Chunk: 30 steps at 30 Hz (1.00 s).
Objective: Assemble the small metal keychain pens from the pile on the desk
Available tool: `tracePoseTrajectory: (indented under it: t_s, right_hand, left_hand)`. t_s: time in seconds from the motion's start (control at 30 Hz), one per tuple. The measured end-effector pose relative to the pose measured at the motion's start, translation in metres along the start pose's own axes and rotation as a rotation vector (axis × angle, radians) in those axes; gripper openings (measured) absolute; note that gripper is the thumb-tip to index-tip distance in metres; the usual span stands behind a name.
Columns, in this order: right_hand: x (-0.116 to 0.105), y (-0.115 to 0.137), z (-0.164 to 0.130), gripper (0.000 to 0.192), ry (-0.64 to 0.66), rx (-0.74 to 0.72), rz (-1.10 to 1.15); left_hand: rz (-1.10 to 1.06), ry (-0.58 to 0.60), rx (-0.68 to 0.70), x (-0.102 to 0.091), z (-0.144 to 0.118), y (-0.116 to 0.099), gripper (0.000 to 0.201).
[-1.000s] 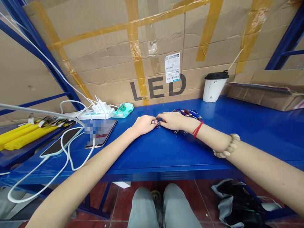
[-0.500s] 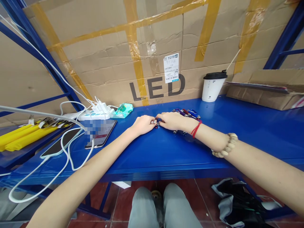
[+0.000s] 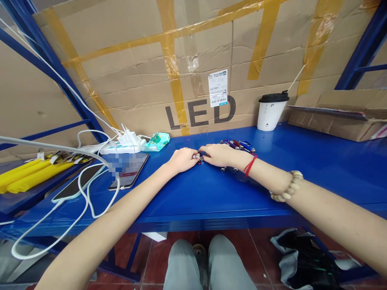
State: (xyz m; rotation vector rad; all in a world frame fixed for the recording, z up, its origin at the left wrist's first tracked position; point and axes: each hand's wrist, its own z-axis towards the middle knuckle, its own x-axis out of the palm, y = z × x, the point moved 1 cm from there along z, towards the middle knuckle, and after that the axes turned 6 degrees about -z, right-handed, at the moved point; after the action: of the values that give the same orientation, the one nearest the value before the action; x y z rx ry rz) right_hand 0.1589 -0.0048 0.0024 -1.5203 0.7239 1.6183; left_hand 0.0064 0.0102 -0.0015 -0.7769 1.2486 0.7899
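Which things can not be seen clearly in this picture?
- Small red item, head view: pinched between the left hand and right hand; fingers cover it, too small to identify.
- Pile of small metal pieces: partly behind the right hand, too small to name.
- Phone screen: blurred.
- Shipping label on the cardboard box: print too small.
- Dark bag: cut off by the bottom edge.

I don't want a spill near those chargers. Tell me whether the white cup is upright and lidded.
Upright and lidded: the white cup stands on the blue shelf, its black lid on top. Its fill cannot be told.
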Motion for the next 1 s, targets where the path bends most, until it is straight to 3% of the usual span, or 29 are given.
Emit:
tracePoseTrajectory:
  t_s: [1.0]
  right_hand:
    - [0.0008,-0.0010,0.0008,0.031,0.003,-0.004,-0.018]
  left_hand:
    - [0.013,-0.010,0.023,0.0003,0.0004,0.0000,0.030]
